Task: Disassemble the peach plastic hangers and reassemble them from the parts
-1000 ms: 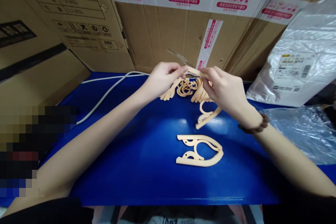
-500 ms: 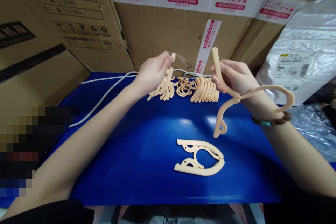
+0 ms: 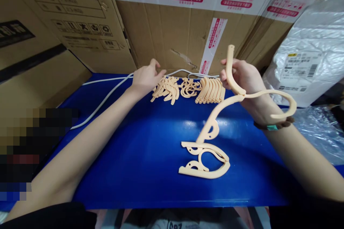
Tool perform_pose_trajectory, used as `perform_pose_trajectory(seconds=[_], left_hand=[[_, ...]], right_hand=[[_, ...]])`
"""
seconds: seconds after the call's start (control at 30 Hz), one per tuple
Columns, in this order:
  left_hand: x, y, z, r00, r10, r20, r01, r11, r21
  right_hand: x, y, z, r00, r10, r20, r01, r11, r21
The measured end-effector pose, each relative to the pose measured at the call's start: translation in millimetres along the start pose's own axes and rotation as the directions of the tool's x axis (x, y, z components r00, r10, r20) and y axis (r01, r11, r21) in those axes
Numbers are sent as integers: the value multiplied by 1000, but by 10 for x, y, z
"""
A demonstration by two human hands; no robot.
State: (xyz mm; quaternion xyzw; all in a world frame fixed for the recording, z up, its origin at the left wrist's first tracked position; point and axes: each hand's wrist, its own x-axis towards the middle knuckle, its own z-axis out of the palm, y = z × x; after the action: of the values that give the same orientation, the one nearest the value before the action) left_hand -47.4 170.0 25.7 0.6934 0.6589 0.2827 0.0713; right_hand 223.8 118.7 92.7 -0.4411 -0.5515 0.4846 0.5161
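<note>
In my right hand [image 3: 247, 80], raised over the right side, is a light-wood-coloured folding hanger [image 3: 229, 64]. Its two curved arms are spread apart, and its hook loops back beside my wrist. My left hand [image 3: 145, 78], fingers apart and holding nothing I can see, is at the left edge of a loose pile of small curved hanger pieces [image 3: 172, 93]. Right of that pile lie several hooks [image 3: 189, 89], then a neat row of curved hanger arms [image 3: 211, 91]. A folded hanger [image 3: 212, 176] rests flat nearer me; the held hanger's lower arm overlaps it in view.
The blue tabletop [image 3: 129, 171] is backed by large cardboard boxes [image 3: 161, 35]. A white cable [image 3: 103, 103] runs along the back and left side. At the right stand a silvery-white parcel [image 3: 303, 53] and clear plastic wrap [image 3: 319, 136].
My left hand has let go of a small piece and moved left and down, its fingers opening. The hanger in my right hand has turned, its lower arm swinging left over the folded hanger.
</note>
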Motion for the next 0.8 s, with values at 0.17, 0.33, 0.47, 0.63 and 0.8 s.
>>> perform_pose_trajectory(seconds=[0.17,0.33,0.47,0.63,0.8], left_hand=[[-205,539,-220,919,236,317,2,800,-600],[-390,823,-316,880,250,404,246,489,-837],[-433,822,-280,842,269,468,379,322,-868],[-437,784,-223,723,388,572,474,323,-819],[-454,762,-128,715,367,595,331,572,-750]], right_hand=[[68,65,-109,963,-200,-183,208,978,28],[163,98,-278,919,-380,-106,368,923,-113],[96,131,-269,813,-532,237,519,475,-711],[-34,212,-141,794,-454,405,407,-99,-908],[36,265,-144,867,-289,406,455,126,-882]])
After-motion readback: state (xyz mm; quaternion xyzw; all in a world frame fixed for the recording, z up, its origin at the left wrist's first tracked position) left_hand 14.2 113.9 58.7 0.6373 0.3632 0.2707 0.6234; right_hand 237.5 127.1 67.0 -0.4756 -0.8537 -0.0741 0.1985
